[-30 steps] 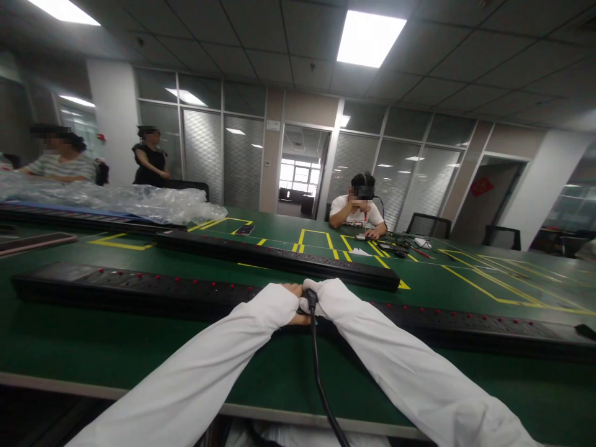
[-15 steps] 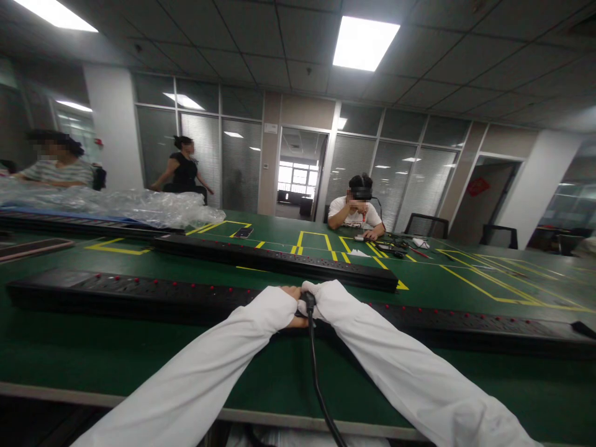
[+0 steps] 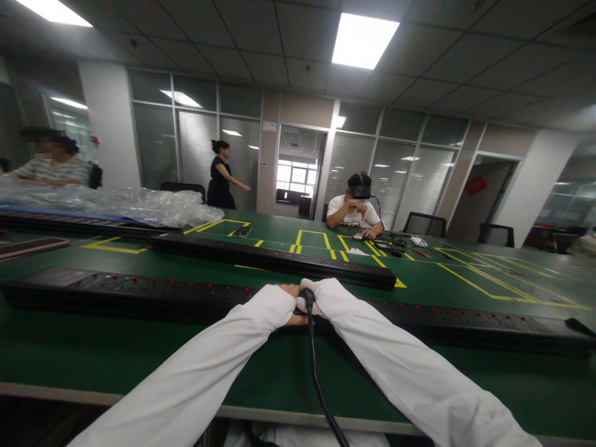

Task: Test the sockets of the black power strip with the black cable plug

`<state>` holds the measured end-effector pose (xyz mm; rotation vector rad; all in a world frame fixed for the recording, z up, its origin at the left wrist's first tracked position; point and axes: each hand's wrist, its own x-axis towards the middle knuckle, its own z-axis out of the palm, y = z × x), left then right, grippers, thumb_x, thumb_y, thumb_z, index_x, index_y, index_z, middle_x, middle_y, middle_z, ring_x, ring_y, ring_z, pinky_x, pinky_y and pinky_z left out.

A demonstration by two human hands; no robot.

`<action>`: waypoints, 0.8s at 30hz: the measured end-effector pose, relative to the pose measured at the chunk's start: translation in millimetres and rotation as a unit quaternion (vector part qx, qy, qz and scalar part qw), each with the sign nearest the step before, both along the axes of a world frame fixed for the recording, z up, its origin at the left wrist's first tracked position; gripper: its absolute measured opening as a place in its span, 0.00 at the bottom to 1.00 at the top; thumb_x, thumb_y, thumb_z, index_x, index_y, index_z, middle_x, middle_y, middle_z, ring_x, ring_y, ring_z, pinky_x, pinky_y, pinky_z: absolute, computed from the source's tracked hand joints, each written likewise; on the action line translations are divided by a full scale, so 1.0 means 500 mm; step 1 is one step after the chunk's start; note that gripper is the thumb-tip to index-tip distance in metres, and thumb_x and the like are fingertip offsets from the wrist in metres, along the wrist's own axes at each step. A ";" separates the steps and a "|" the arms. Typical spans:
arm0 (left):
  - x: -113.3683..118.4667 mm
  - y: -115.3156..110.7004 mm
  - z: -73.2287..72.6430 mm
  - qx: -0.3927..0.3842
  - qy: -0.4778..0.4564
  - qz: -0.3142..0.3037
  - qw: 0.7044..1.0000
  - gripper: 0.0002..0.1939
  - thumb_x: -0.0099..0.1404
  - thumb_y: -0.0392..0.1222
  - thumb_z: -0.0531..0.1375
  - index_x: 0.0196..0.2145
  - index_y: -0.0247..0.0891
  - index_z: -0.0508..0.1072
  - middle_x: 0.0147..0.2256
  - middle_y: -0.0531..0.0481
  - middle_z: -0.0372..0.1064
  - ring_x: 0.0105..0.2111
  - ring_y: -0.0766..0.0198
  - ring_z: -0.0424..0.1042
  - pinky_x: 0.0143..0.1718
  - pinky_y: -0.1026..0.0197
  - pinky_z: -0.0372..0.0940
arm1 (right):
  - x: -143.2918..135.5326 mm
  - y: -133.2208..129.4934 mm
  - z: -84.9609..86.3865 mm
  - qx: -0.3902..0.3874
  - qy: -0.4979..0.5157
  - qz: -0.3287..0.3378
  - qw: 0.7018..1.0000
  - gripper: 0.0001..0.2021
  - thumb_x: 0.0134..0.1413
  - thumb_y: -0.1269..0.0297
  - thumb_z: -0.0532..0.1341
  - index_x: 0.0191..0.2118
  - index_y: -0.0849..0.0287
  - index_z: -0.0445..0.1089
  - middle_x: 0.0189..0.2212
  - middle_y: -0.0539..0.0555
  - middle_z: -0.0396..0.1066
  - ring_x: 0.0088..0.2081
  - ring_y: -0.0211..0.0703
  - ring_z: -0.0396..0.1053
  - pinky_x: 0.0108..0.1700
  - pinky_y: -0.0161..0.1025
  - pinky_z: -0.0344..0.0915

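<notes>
A long black power strip (image 3: 139,290) with a row of red dots lies across the green table (image 3: 261,379). At its middle my left hand (image 3: 294,304) is on the strip, fingers wrapped round its edge. My right hand (image 3: 311,290), in a pale glove, is closed on a black plug (image 3: 308,298), close against my left hand. From the plug a black cable (image 3: 316,372) hangs down over the table's front edge. The sleeves and the plug hide most of the fingers and the contact with the strip.
Another black strip (image 3: 274,257) lies behind. Clear plastic wrap (image 3: 162,206) is at the back left, a phone (image 3: 242,231) beyond. A seated person (image 3: 354,211) is across the table near tools and cables (image 3: 391,248). Another person (image 3: 222,180) walks behind; one sits far left (image 3: 51,164).
The walking person has moved to the right, uncovering a chair. The view has shifted slightly. My hands hold the same place on the strip and plug.
</notes>
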<state>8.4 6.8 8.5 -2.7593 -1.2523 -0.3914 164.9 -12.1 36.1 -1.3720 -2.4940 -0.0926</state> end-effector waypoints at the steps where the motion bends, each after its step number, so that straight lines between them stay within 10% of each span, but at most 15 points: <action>1: 0.000 0.001 -0.001 -0.001 -0.001 0.003 1.000 0.36 0.43 0.68 0.51 0.41 0.36 0.63 0.34 0.43 0.66 0.34 0.50 0.67 0.33 0.53 0.62 | 0.000 0.000 0.000 0.006 -0.010 -0.001 1.000 0.14 0.43 0.53 0.52 0.34 0.56 0.62 0.19 0.46 0.59 0.19 0.27 0.52 0.23 0.27 0.46; 24: 0.000 0.003 -0.014 0.019 -0.019 -0.006 1.000 0.38 0.43 0.68 0.50 0.43 0.37 0.62 0.36 0.43 0.66 0.35 0.50 0.67 0.36 0.51 0.61 | -0.004 -0.005 -0.002 0.013 -0.034 -0.028 0.999 0.17 0.44 0.48 0.50 0.35 0.55 0.60 0.20 0.46 0.59 0.19 0.27 0.52 0.23 0.27 0.44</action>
